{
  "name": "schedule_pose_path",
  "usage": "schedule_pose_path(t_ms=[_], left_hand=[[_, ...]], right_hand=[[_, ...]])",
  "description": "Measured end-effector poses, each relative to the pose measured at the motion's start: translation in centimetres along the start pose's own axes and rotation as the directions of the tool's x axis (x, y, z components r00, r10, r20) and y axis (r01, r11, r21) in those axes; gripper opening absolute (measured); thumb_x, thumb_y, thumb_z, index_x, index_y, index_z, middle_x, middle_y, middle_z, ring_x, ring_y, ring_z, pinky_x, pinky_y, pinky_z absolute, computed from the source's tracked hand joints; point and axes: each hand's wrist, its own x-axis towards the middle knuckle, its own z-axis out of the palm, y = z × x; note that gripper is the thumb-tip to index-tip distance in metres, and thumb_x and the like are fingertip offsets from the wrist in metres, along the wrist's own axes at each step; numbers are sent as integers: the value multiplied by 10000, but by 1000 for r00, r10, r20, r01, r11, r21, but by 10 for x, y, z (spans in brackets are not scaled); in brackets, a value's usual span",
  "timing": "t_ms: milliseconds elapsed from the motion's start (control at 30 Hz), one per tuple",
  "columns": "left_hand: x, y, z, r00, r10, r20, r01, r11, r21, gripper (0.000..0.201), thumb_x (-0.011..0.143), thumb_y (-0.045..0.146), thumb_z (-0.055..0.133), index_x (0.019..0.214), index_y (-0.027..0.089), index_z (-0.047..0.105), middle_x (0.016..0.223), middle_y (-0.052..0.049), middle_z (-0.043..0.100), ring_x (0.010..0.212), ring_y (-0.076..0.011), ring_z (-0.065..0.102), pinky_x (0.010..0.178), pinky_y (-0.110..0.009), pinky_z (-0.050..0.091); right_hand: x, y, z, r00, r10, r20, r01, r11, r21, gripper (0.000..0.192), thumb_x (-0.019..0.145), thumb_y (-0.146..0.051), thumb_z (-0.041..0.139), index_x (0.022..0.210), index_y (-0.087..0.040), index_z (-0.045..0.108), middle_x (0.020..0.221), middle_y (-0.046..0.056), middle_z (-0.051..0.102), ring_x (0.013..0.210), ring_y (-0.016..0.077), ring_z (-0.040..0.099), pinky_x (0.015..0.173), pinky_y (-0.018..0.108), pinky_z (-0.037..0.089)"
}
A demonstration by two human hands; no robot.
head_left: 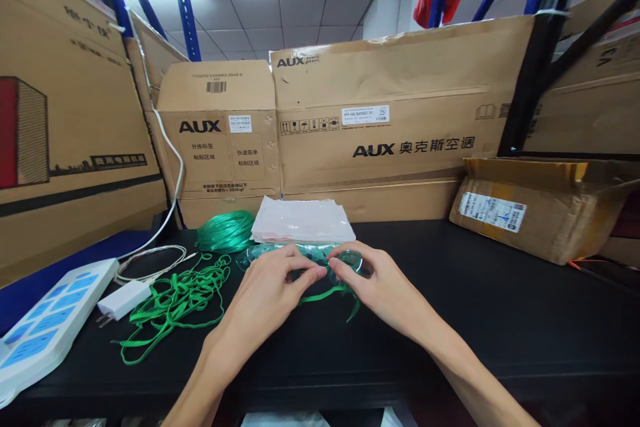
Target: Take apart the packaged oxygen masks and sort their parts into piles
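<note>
Left hand [273, 287] and right hand [377, 287] fingertips pinched together on thin green elastic strap [325, 293], at clear plastic mask [305, 255] on black tabletop [500, 307], just before stack of clear plastic bags [303, 220]. Loose tangle of green straps [175, 300] lying left.

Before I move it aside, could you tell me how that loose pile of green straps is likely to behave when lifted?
The green straps look thin and flat, lying in slack loops, so probably floppy and light. They seem tangled, so lifting one may drag the rest. A trailing loop might snag the white charger beside them.
</note>
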Motion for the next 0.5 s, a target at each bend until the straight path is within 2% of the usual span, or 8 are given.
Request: schedule_pose_path(t_ms=[167, 300, 400, 500], left_hand=[[0, -8, -10, 1000, -30, 8, 29, 999, 42, 264, 1003, 410, 617, 881, 273, 807, 821, 25, 657, 744, -159, 588, 701, -292, 378], [0, -10, -9, 999, -40, 33, 40, 999, 26, 273, 1007, 418, 603, 875, 284, 801, 872, 29, 705, 830, -177, 635, 760, -291, 411], [-1, -5, -2, 998, -56, 38, 56, 998, -19, 212, 979, 458, 641, 1036, 312, 785, 1001, 42, 743, 900, -185, 663, 803, -286, 445], [0, 1, 6, 999, -46, 20, 47, 998, -37, 266, 940, 484, 692, 1144, 325, 752, 1096, 44, 757, 982, -200, 682, 851, -288, 459]], right_hand=[[6, 10, -13, 994, 57, -95, -62, 997, -49, 264, 914, -428, 603, 912, -196, 729, 943, 57, 740, 858, 221, 666, 700, 303, 473], [6, 10, -16, 993, 82, -90, -90, 993, -79, 266, 927, -429, 592, 931, -199, 725, 927, 53, 741, 846, 222, 671, 695, 303, 470], [2, 5, -10, 998, 31, -46, -34, 996, -84, 249, 950, -416, 582, 933, -210, 721, 940, 37, 745, 859, 211, 667, 722, 294, 474], [-3, -2, -1, 1000, -5, 11, 6, 997, -78, 234, 974, -394, 566, 952, -220, 720, 966, 26, 752, 866, 199, 671, 757, 290, 481]])
